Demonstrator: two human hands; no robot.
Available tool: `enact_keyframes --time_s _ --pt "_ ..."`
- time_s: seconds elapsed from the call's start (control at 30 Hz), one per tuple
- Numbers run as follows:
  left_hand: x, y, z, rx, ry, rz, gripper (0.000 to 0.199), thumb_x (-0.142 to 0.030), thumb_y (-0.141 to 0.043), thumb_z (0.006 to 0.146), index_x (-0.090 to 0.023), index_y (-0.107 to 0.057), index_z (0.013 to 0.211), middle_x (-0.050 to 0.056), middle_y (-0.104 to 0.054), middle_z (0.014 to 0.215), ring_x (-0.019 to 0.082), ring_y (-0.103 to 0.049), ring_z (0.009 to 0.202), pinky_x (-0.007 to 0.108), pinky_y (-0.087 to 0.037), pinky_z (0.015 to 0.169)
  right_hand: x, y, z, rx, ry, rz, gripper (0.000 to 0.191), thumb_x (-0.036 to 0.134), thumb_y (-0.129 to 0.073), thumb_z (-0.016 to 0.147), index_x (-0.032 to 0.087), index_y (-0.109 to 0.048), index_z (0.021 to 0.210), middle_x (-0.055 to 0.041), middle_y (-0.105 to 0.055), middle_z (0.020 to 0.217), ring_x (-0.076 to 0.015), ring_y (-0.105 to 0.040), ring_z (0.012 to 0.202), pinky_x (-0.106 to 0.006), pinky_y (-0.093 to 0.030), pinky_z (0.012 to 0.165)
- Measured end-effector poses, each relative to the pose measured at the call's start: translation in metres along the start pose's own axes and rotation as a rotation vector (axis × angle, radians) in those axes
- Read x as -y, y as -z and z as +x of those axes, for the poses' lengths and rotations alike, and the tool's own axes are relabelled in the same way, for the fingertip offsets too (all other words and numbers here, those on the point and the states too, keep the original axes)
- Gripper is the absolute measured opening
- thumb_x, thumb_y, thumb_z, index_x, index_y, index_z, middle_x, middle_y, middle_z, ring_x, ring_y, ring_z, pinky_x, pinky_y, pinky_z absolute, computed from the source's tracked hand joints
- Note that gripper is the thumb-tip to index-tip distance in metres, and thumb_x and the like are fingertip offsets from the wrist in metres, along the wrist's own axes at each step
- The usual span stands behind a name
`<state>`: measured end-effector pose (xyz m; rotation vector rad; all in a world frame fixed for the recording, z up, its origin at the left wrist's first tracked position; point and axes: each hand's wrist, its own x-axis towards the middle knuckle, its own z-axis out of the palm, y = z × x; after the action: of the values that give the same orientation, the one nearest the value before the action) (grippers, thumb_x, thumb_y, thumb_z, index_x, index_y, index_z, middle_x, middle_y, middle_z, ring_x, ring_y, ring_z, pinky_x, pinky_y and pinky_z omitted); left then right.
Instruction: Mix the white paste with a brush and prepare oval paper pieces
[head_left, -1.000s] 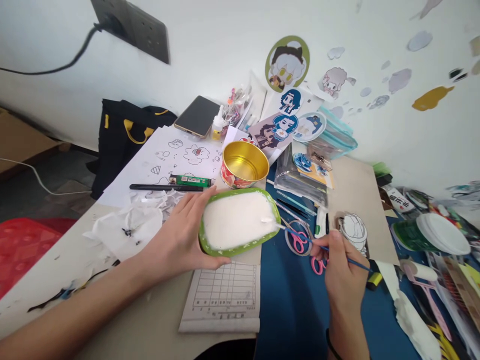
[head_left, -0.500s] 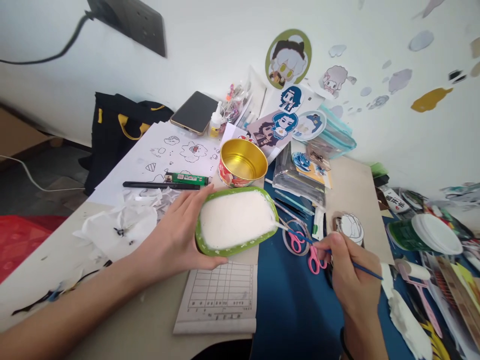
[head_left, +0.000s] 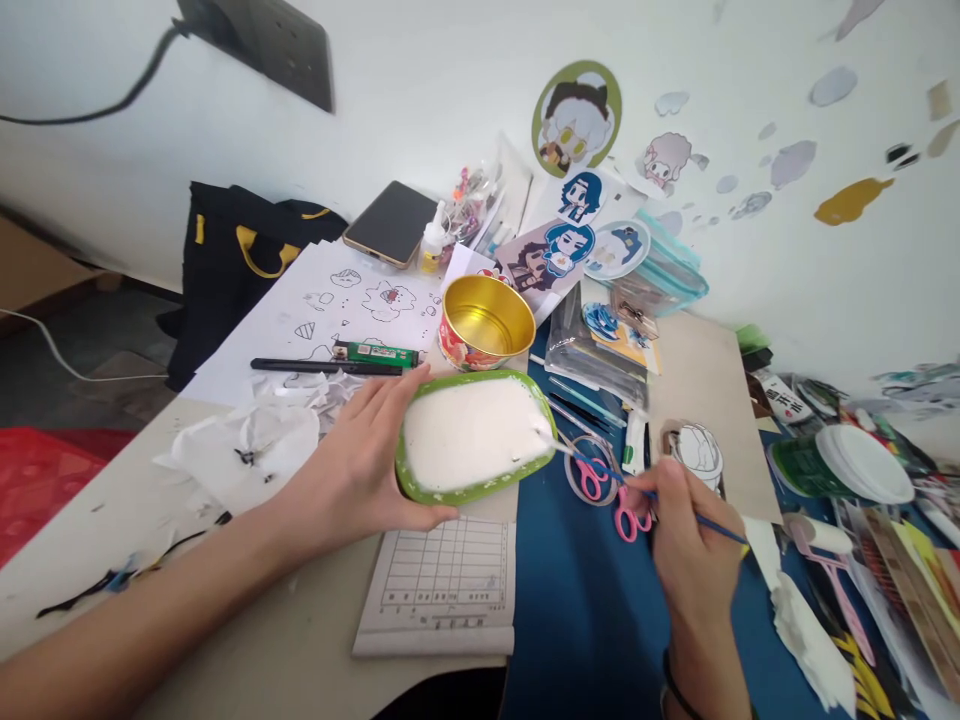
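Note:
My left hand [head_left: 367, 460] grips the left end of a green-rimmed oblong dish [head_left: 455, 493], its thumb along the lower edge. A smooth white filling [head_left: 472, 435] covers the inside of the dish, with a small dark mark near the lower right. Between the thumb and fingers of my right hand [head_left: 694, 540] is a thin blue brush [head_left: 600, 468]. Its pale tip meets the white filling at the dish's right end. Pink-handled scissors [head_left: 630, 515] lie beneath the brush. Just behind the dish stands a gold-lined tin [head_left: 487, 320].
Crumpled white paper [head_left: 262, 445] lies left of my left hand. Behind it are a black pen [head_left: 322, 367], a green tube [head_left: 379, 354] and drawn sheets [head_left: 300, 290]. A gridded pad [head_left: 442, 590] is below the dish. A green-and-white tub [head_left: 847, 465] and a pink roller [head_left: 840, 580] are at right.
The brush tip has moved slightly left, further over the white filling, and my right hand has shifted left with it. A small dark mark now shows in the filling.

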<state>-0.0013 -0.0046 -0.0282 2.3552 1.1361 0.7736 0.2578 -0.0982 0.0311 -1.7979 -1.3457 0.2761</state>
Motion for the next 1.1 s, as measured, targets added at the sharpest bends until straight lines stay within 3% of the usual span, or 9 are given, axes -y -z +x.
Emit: enact_keyframes --time_s 0.13,0.27,0.4,0.57,0.7,0.83,1.0,1.1 --pt "0.000 0.001 0.000 0.008 0.011 -0.003 0.105 -0.058 -0.069 0.059 -0.014 -0.016 0.139 0.016 -0.043 0.132 0.034 -0.039 0.115 0.051 -0.039 0.093 -0.008 -0.006 -0.003 0.024 -0.003 0.116 0.037 0.035 -0.047 0.090 0.017 -0.064 0.062 -0.0005 -0.058 0.052 -0.0110 -0.053 0.048 -0.023 -0.043 0.046" --pt "-0.001 0.001 0.000 0.013 0.016 0.009 0.107 -0.057 -0.070 0.059 -0.011 -0.016 0.139 0.017 -0.041 0.133 0.033 -0.039 0.115 0.049 -0.038 0.096 -0.007 -0.013 -0.006 -0.078 -0.017 0.106 0.035 0.033 -0.048 0.089 0.017 -0.064 0.062 -0.0002 -0.057 0.052 -0.0108 -0.053 0.049 -0.023 -0.042 0.047" --pt "-0.003 0.002 0.000 0.011 0.017 0.011 0.107 -0.055 -0.071 0.058 -0.011 -0.017 0.138 0.018 -0.041 0.133 0.033 -0.039 0.115 0.049 -0.039 0.095 -0.003 -0.019 -0.010 0.021 0.051 0.150 0.035 0.032 -0.046 0.090 0.018 -0.065 0.063 -0.0004 -0.058 0.053 -0.0109 -0.053 0.048 -0.023 -0.043 0.046" --pt "-0.001 0.001 0.000 0.024 0.023 -0.003 0.106 -0.055 -0.071 0.059 -0.014 -0.014 0.139 0.017 -0.040 0.134 0.034 -0.039 0.116 0.051 -0.039 0.095 -0.002 -0.022 -0.018 -0.133 0.053 0.035 0.034 0.030 -0.046 0.090 0.018 -0.064 0.063 0.0006 -0.056 0.051 -0.0098 -0.051 0.047 -0.023 -0.041 0.047" --pt "0.002 0.000 0.000 0.004 0.005 -0.001 0.109 -0.058 -0.070 0.057 -0.018 -0.013 0.140 0.016 -0.040 0.134 0.036 -0.040 0.116 0.051 -0.040 0.094 0.002 -0.032 -0.019 -0.010 0.156 0.153 0.033 0.026 -0.044 0.090 0.018 -0.064 0.064 0.0008 -0.057 0.053 -0.0100 -0.053 0.049 -0.023 -0.042 0.048" --pt "0.003 -0.001 0.000 0.004 0.006 0.006 0.108 -0.058 -0.070 0.058 -0.017 -0.013 0.140 0.016 -0.041 0.133 0.036 -0.040 0.116 0.051 -0.039 0.094 -0.004 -0.031 -0.022 -0.140 0.083 0.032 0.031 0.027 -0.045 0.090 0.017 -0.065 0.068 0.0003 -0.059 0.054 -0.0102 -0.053 0.047 -0.023 -0.044 0.048" --pt "0.002 -0.001 -0.001 0.002 -0.020 0.012 0.107 -0.057 -0.069 0.059 -0.017 -0.012 0.140 0.016 -0.043 0.131 0.036 -0.040 0.116 0.052 -0.038 0.096 -0.011 -0.012 -0.042 0.089 0.122 0.129 0.030 0.021 -0.044 0.090 0.016 -0.065 0.069 -0.0002 -0.057 0.056 -0.0109 -0.055 0.051 -0.023 -0.043 0.048" --pt "0.001 -0.002 0.000 -0.001 -0.028 0.015 0.107 -0.059 -0.068 0.060 -0.016 -0.012 0.140 0.018 -0.041 0.132 0.037 -0.039 0.118 0.054 -0.038 0.095 -0.014 -0.013 -0.034 -0.120 0.009 0.091 0.035 0.028 -0.044 0.091 0.016 -0.063 0.064 0.0006 -0.055 0.050 -0.0097 -0.051 0.046 -0.021 -0.040 0.044"
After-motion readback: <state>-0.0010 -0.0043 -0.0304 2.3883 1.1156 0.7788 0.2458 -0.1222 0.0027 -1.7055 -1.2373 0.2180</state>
